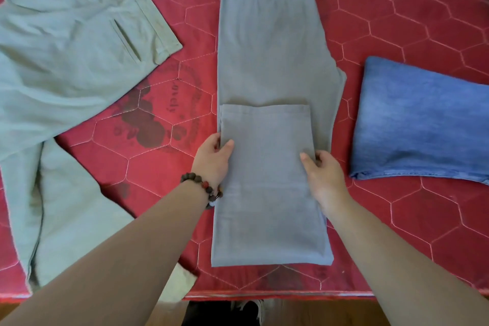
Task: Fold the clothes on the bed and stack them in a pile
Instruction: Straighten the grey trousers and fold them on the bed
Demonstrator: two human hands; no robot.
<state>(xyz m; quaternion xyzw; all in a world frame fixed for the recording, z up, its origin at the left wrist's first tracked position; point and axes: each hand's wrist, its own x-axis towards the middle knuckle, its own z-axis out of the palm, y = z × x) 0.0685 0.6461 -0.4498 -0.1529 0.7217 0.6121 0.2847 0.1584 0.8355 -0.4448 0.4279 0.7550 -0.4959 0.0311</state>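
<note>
— So, where are the grey trousers (pixel 270 66)?
— Mid-bed (pixel 397 8), hem doubled over. My left hand (pixel 213 157) and right hand (pixel 321 171) pinch the folded edges.
— Any writing?
— Upside-down print (pixel 169 107) on the red cover; I can't read it. Folded jeans (pixel 423 122) right, green trousers (pixel 66 61) left.
</note>
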